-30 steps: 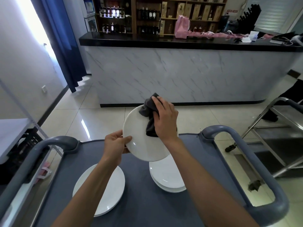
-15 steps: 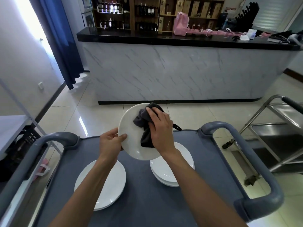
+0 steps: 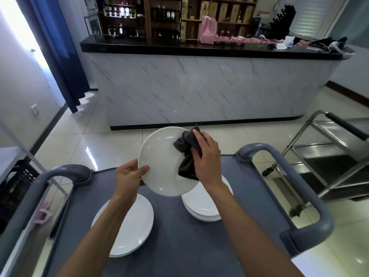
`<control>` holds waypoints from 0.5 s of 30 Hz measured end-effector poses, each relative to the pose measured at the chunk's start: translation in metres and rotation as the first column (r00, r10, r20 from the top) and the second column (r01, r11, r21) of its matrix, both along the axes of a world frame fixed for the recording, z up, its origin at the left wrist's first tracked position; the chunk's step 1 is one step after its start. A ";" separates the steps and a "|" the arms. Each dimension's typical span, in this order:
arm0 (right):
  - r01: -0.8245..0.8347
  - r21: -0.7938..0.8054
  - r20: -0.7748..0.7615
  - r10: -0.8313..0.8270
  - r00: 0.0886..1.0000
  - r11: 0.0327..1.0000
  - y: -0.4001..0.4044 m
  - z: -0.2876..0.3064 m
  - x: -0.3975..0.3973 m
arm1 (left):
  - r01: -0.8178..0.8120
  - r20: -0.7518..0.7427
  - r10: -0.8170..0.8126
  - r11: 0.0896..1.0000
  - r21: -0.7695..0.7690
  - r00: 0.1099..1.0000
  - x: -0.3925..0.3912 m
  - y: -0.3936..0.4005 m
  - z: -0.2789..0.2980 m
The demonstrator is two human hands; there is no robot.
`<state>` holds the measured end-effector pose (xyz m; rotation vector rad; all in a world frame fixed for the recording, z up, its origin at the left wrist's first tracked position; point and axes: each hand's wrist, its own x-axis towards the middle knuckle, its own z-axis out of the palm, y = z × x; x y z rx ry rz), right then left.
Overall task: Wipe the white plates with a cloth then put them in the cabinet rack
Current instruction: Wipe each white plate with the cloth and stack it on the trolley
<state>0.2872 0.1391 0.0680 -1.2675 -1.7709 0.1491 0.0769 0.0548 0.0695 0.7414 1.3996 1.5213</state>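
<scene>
Wiping step underway, looks early to mid-task. Left hand pinches the near-left rim of a white plate, thumb on the face, fingers curled behind, plate held tilted above the cart. Right hand has fingers curled round a bunched dark grey cloth and presses it to the plate's right side. Two more lots of plates sit on the cart below: left stack nearer the person, right stack partly hidden under the held plate and right forearm. Can't tell which stack is wiped vs. waiting; my guess is one of each, but nothing marks them. No cabinet rack in view, so racking seems wholly undone. Left to do: finish this plate, do the rest, then carry all to the rack. Surface is a grey-blue cart top w/ curved grey handles at left and right. Room: glossy pale tile floor, marble-look bar counter w/ black top across the far side, bottle shelves behind it, pink bags on top; blue curtain far left, steel trolley at right.
</scene>
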 end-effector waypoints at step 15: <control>-0.102 -0.217 -0.143 0.072 0.987 0.971 -0.034 0.006 -0.004 | 0.077 -0.014 -0.077 0.997 -0.011 0.997 -0.023 -0.020 -0.012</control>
